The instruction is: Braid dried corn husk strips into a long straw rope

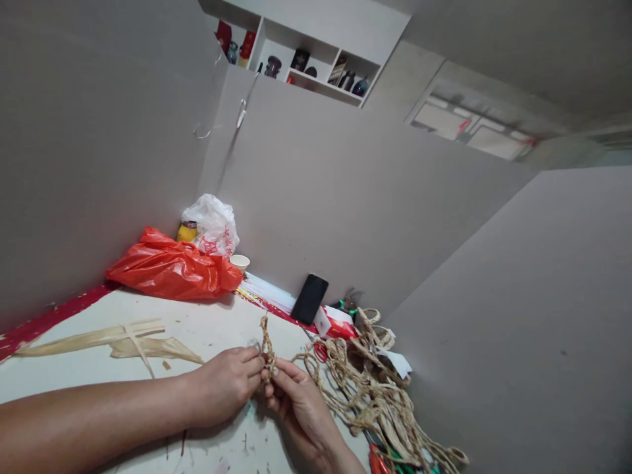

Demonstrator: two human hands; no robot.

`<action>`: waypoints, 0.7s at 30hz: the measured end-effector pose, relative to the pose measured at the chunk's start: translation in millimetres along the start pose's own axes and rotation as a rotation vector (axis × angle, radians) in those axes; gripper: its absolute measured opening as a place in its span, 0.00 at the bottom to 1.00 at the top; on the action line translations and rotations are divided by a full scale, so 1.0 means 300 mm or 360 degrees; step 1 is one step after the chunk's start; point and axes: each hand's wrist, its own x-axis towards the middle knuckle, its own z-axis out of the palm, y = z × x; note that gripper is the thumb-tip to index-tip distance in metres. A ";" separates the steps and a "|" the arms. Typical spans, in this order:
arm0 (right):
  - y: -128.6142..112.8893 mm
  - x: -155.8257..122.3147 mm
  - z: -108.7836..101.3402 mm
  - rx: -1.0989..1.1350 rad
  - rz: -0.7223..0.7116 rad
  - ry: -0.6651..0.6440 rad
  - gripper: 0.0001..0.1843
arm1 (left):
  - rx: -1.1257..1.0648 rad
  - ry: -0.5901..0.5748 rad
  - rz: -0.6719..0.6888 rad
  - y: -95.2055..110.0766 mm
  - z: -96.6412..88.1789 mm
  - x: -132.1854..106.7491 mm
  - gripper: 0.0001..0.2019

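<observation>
"Where is the short braided cord held?"

"Above the worktop, nearer than the phone and to its left. It is pinched on one side by the fingers of the left hand and on the other by those of the right hand; its upper end is left sticking up between them."

"And what is laid around the phone?"

"A red-and-white box is set just to its right. A tangled cord heap is spread to its right and on its near side. Well to its left, pale dry strips are laid; a red plastic bag is placed to its left too, with a white cup seen beside the bag."
</observation>
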 end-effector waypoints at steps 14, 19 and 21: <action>-0.017 0.000 -0.011 -0.0743 -0.0317 0.0351 0.05 | -0.0144 -0.0256 -0.0312 0.041 -0.015 0.000 0.03; -0.033 0.009 -0.018 -0.0320 -0.0046 0.0263 0.08 | -0.0148 -0.0248 -0.0339 0.040 -0.026 0.008 0.04; -0.036 0.012 -0.025 -0.0426 -0.0035 0.0273 0.08 | -0.0087 -0.0154 -0.0334 0.037 -0.031 0.008 0.05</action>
